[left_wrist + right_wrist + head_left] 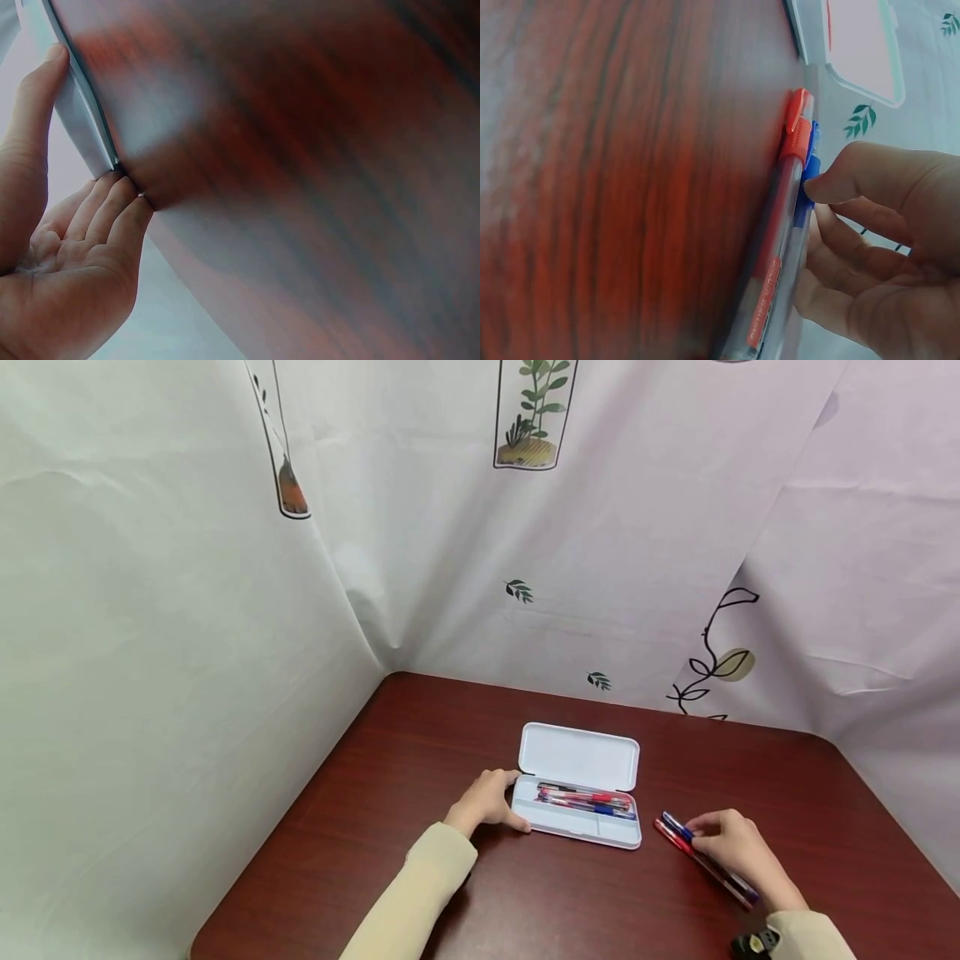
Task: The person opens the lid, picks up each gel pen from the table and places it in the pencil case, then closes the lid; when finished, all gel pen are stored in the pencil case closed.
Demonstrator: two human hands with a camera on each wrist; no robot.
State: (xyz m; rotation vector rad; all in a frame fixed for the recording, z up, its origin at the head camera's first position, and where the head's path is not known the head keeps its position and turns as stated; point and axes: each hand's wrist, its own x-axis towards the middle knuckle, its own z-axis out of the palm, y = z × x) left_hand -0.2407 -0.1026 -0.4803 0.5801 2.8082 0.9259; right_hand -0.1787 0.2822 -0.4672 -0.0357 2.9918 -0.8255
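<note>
An open white pencil case [577, 833] lies on the table with its lid [579, 755] tipped back. Several pens [585, 797] with red, blue and black parts lie in its long rear compartment. My left hand [487, 797] grips the case's left end, thumb at the front corner and fingers at the rear one. To the right of the case, my right hand [731, 843] pinches a blue pen [810, 169] near its cap, thumb against the blue part. A red pen [786, 176] lies right alongside it, its cap end toward the case.
The dark red-brown table [360, 810] has rounded rear corners. White curtain cloth [450, 552] with plant prints hangs behind it and along its left side. A small black device [753, 943] is at the right wrist.
</note>
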